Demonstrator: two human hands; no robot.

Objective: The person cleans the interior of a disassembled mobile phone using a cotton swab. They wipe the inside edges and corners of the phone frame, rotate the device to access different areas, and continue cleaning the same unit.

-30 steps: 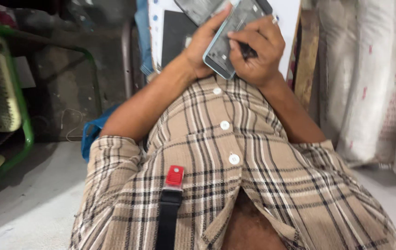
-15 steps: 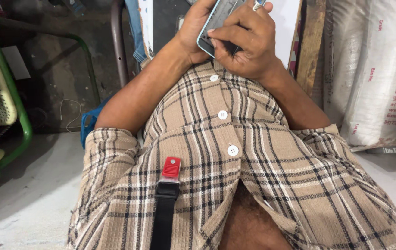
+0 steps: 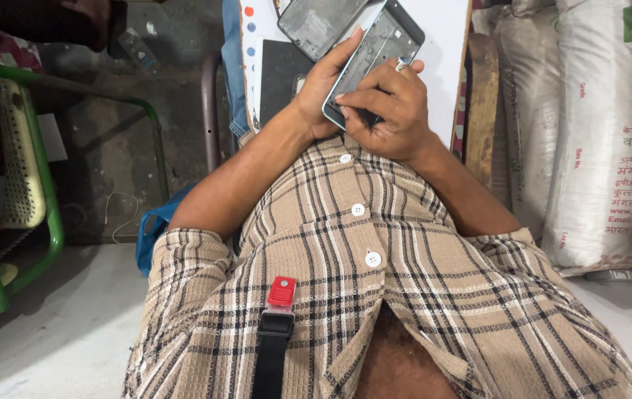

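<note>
The left hand (image 3: pixel 321 96) is closed around an opened phone (image 3: pixel 375 59) and holds it from below, above the checked shirt (image 3: pixel 375 266). The right hand (image 3: pixel 390 111) is curled on the phone and pinches a thin tool (image 3: pixel 402 65). Full white sacks (image 3: pixel 589 133) stand to the right; their contents are hidden.

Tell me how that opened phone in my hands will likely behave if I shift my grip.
The phone looks thin and flat, so probably light and stiff. Its back seems to be off, so the exposed inside is likely fragile. The left hand holds it by one edge while the right hand presses a small tool on it; it might slip.
</note>
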